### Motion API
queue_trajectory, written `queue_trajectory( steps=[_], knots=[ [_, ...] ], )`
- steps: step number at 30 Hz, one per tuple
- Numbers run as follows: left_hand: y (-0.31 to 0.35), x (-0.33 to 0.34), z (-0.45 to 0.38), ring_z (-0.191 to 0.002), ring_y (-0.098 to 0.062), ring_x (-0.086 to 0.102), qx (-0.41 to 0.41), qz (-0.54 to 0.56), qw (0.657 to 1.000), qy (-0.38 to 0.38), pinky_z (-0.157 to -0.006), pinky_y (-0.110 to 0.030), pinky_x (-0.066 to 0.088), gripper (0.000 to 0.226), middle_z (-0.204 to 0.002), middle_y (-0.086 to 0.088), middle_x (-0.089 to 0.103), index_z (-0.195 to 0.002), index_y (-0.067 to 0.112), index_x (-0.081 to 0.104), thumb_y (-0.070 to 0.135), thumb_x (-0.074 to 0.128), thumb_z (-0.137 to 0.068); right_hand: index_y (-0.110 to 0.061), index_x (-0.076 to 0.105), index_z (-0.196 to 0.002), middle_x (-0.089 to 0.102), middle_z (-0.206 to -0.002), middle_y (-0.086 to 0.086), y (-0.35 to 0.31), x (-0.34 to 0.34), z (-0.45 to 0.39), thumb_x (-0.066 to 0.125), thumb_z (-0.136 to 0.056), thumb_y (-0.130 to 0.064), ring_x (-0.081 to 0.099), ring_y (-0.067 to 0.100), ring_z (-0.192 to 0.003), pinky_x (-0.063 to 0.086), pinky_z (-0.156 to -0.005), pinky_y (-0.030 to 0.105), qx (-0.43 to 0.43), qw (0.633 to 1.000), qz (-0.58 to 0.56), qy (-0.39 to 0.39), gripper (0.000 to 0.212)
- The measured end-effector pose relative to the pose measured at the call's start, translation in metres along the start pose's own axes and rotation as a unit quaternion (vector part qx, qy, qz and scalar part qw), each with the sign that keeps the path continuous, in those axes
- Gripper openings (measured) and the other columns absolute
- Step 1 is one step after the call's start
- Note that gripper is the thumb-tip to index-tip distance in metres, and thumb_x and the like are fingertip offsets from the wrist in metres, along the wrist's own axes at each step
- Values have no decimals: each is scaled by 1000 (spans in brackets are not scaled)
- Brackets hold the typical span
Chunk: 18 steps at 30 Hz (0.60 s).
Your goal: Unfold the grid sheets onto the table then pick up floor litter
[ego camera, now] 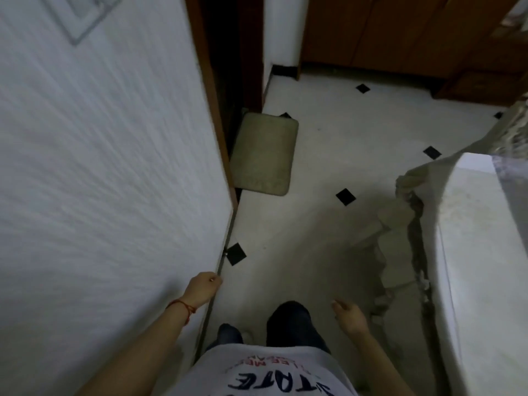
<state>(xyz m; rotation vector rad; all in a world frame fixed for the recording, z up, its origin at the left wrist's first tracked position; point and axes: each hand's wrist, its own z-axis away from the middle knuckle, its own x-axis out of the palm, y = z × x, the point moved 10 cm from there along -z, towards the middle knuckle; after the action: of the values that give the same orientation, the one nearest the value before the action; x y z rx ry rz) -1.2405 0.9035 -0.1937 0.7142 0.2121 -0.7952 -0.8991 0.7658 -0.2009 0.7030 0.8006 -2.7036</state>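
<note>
Beside the white wall (100, 167), the left hand (204, 285) curls its fingers, contents unclear; the right hand (350, 314) hangs loosely open above the floor (328, 144).

Torso: white short-sleeved cotton T-shirt (274, 372), seen from above, so print reads upside down.
Print, big: dark navy block letters w/ white gaps, part legible as "TATE".
Print, small: row of red letters nearer the hem, too blurred to read.
Arms: bare from elbow down, no sleeves showing.
Left wrist: thin red thread bracelet (184, 307), loose end trailing.
Right wrist: bare.
Legs: dark navy trousers (288, 324), plain, no visible pattern.
Feet: hidden under legs, can't tell footwear.
</note>
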Motion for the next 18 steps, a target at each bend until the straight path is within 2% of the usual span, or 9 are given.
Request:
queue_trajectory(
  steps=[1, 3, 6, 7, 9, 11, 14, 16, 18],
  knots=[
    [21, -5, -16, -87, -22, 55, 3, 5, 1000, -5, -84, -30, 46, 29, -74, 0, 55, -66, 22, 51, 24, 45, -94, -20, 45, -53, 45, -53, -1, 1, -6, -9, 44, -96, -16, 39, 10, -52, 29, -53, 25, 12, 1000, -16, 6, 43],
    [55, -13, -43, -84, -21, 54, 16, 11, 1000, -12, -74, -25, 43, 28, -76, 1, 56, -67, 23, 52, 25, 45, -94, -14, 50, -57, 47, -55, 1, -1, -17, -26, 44, -96, -15, 43, 15, -55, 31, -55, 26, 32, 999, -22, 6, 39],
    [107, -23, -89, -80, -19, 53, 32, 5, 999, -13, -65, -18, 38, 29, -76, 0, 56, -66, 22, 53, 24, 45, -94, -4, 63, -87, 54, -69, 6, -15, -38, -68, 43, -96, -17, 51, 22, -68, 37, -64, 28, 39, 999, -29, -14, 26],
    [121, -25, -103, -78, -19, 53, 29, 10, 999, -12, -65, -18, 38, 30, -74, 1, 55, -65, 22, 52, 22, 45, -94, -4, 63, -87, 54, -69, 7, -23, -49, -82, 42, -96, -17, 50, 21, -68, 37, -63, 28, 42, 998, -33, -17, 26],
    [146, -30, -126, -75, -18, 53, 21, 4, 1000, -5, -66, -21, 40, 32, -72, 2, 54, -62, 22, 50, 18, 45, -93, -11, 60, -71, 54, -67, 8, -42, -77, -111, 42, -97, -17, 49, 21, -66, 37, -66, 29, 44, 998, -35, -7, 32],
    [164, -34, -146, -78, -22, 55, 6, -16, 1000, 0, -72, -25, 43, 33, -71, 0, 55, -60, 21, 48, 17, 45, -93, -18, 57, -66, 58, -76, 14, -68, -107, -143, 42, -96, -17, 54, 27, -75, 38, -71, 31, 42, 998, -40, 2, 34],
    [192, -41, -178, -77, -21, 55, -11, -34, 999, -5, -73, -27, 43, 34, -74, -6, 57, -58, 18, 49, 16, 45, -92, 6, 64, -97, 64, -100, 30, -111, -148, -187, 43, -96, -19, 60, 39, -94, 40, -74, 34, 40, 998, -50, 15, 33],
    [211, -45, -199, -75, -20, 53, -16, -50, 998, -15, -71, -26, 40, 35, -74, -6, 56, -58, 19, 46, 15, 43, -92, 3, 60, -112, 63, -114, 26, -138, -175, -211, 46, -95, -22, 60, 34, -101, 43, -80, 34, 28, 997, -70, 35, 34],
    [235, -48, -222, -77, -22, 53, -16, -66, 997, -23, -73, -27, 39, 33, -77, -8, 56, -59, 17, 46, 14, 42, -92, -2, 57, -119, 60, -121, 19, -160, -198, -232, 48, -94, -24, 58, 33, -109, 40, -81, 29, 29, 994, -96, 51, 35]
  ],
)
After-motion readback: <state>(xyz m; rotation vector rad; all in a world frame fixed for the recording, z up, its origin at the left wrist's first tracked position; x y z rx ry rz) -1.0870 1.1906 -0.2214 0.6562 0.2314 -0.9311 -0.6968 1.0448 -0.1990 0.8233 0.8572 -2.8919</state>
